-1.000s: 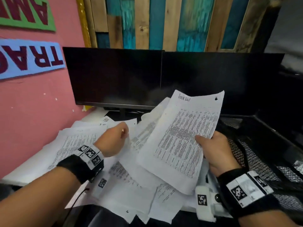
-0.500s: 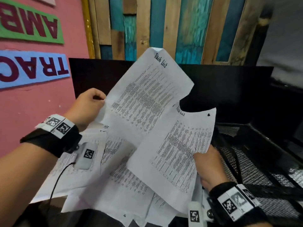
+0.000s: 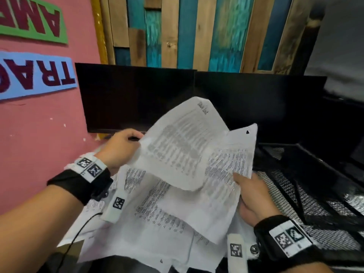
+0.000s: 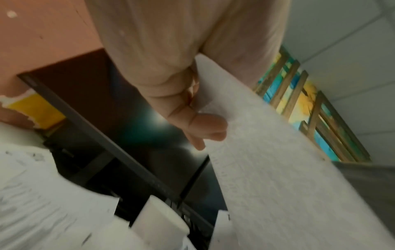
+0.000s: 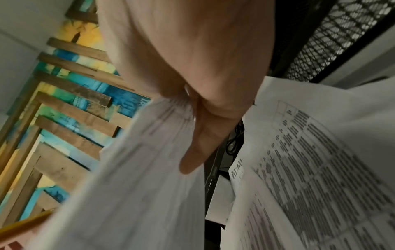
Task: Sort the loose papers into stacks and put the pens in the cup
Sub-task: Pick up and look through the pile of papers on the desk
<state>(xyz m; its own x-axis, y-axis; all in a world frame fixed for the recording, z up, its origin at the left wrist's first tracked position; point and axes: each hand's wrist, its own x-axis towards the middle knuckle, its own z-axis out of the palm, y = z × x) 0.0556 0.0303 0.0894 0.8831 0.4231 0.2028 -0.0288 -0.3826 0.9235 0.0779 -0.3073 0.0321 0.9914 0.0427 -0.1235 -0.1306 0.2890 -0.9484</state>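
Above the worktop, I see my left hand pinching the left edge of a printed sheet and holding it up in front of the two dark monitors; its text is blurred, with a handwritten heading near the top corner that I cannot read. From the left wrist view, the fingers curl round that sheet's edge, thumb on the far side. My right hand grips a second printed sheet by its lower right edge, thumb on the printed face; this sheet sits partly behind and below the first, the two overlapping in the middle. The right wrist view shows fingers lying along the back of the paper. Under both hands, loose papers lie spread and overlapping across the worktop, some hanging past its near edge. To the right stands a black wire-mesh tray, just beside the right hand. A pink wall with lettered signs is at left, painted wooden planks behind the monitors. I cannot find pens or a cup in these views.
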